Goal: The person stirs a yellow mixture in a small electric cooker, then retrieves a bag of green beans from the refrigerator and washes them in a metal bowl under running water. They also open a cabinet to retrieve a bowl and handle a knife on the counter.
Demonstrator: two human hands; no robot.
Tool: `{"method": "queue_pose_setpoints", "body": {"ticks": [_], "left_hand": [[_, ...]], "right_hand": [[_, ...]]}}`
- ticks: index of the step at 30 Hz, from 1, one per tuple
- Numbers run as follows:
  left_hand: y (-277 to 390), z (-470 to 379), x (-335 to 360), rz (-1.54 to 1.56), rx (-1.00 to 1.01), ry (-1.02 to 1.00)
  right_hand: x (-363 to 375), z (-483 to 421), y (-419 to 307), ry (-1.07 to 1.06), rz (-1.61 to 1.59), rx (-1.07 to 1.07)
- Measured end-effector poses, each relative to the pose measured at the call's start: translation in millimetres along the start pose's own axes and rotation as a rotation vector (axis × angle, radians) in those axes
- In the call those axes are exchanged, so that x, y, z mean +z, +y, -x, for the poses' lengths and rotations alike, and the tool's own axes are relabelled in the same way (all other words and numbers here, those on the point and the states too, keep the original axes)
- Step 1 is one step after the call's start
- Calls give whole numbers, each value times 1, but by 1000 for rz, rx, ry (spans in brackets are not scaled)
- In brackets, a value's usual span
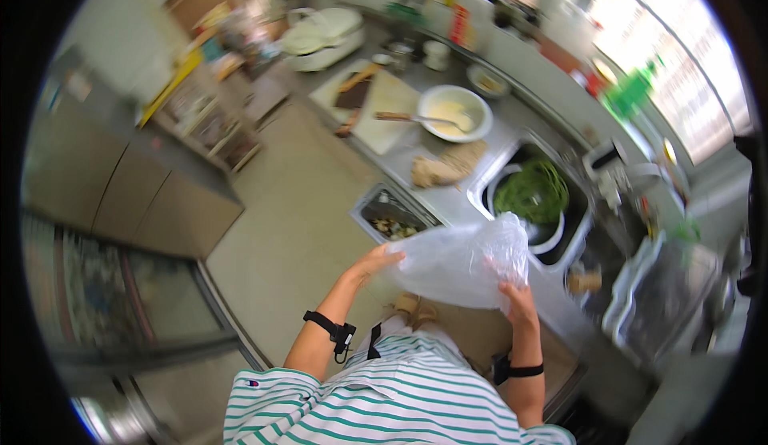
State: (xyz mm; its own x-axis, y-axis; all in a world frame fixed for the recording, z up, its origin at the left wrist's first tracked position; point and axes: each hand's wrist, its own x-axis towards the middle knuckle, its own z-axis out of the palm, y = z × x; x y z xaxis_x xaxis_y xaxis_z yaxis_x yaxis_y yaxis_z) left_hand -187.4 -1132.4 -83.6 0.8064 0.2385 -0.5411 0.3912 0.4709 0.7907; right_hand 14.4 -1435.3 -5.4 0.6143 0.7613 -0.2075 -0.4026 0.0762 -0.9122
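Observation:
A clear plastic bag (450,265) is stretched between my two hands, in front of my body at the counter's edge. My left hand (381,259) grips its left end, thumb on top. At the bag's crumpled right side, my right hand (517,298) is closed on the plastic, some fingers seen blurred through it. Beyond the bag, green vegetable stems (534,190) lie in a white bowl in the sink (477,196). Left of the sink, a brown crumpled item (447,166) rests on the counter, near a white bowl (480,100) holding a pale yellow mixture and a wooden-handled utensil (396,117).
A pale cutting board (390,139) with a dark-bladed cleaver (354,94) lies further left. Below the counter's edge hangs a small bin (363,205) with scraps. The faucet (609,187) stands behind the sink, and a clear plastic container (660,295) at the right.

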Motion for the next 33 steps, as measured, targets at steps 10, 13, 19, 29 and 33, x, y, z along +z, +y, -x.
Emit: {"method": "queue_pose_setpoints", "body": {"ticks": [10,13,19,29,33], "left_hand": [[-65,143,-63,-573,140,778],[-48,168,-69,-725,223,832],[-32,208,-73,-778,630,781],[-44,303,-283,-498,409,1207],[-36,323,-330,766,520,851]], "right_hand": [[119,-81,14,-548,379,130],[193,-93,40,-738,571,-284],[346,-88,83,-377,95,-3],[543,-81,115,-419,-158,441],[576,-107,171,-491,-218,488]]}}
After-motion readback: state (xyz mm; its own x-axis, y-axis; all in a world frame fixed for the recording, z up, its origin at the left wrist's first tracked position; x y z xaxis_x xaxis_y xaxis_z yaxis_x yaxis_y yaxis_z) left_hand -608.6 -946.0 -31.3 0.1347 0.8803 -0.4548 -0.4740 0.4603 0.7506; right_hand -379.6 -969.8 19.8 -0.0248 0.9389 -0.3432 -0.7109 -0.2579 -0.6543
